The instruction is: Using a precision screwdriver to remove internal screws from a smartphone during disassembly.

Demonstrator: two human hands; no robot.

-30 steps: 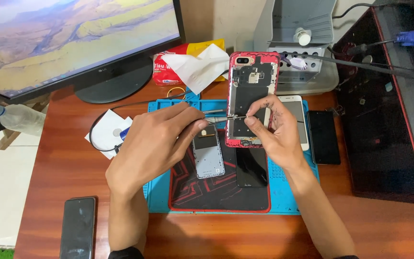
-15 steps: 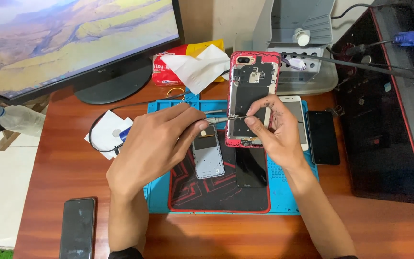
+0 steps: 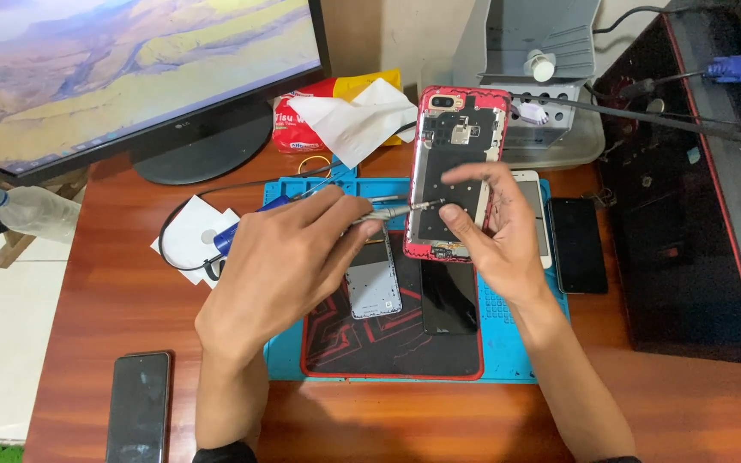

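My left hand point(image 3: 289, 257) grips a screwdriver point(image 3: 396, 208) with a blue handle, its metal tip pointing right over an opened red phone point(image 3: 460, 146). The phone lies back up with its inner boards showing, at the top of a blue work mat point(image 3: 508, 343). My right hand point(image 3: 495, 231) hovers over the phone's lower half with fingers spread, its index fingertip at the screwdriver's tip. A silver cover plate point(image 3: 373, 281) and a black screen panel point(image 3: 449, 298) lie on the mat's dark centre, between my hands.
A white phone point(image 3: 535, 193) and a black phone point(image 3: 578, 244) lie right of the red one. Another black phone point(image 3: 137, 407) sits at the lower left. A monitor point(image 3: 130, 77), tissue pack point(image 3: 345, 107), bottle point(image 3: 27, 210), grey box point(image 3: 542, 51) and black case point(image 3: 696, 189) ring the desk.
My right hand has let go of the phone's lower edge and spread its fingers above it. The screwdriver tip has shifted slightly right, to meet the right index finger.
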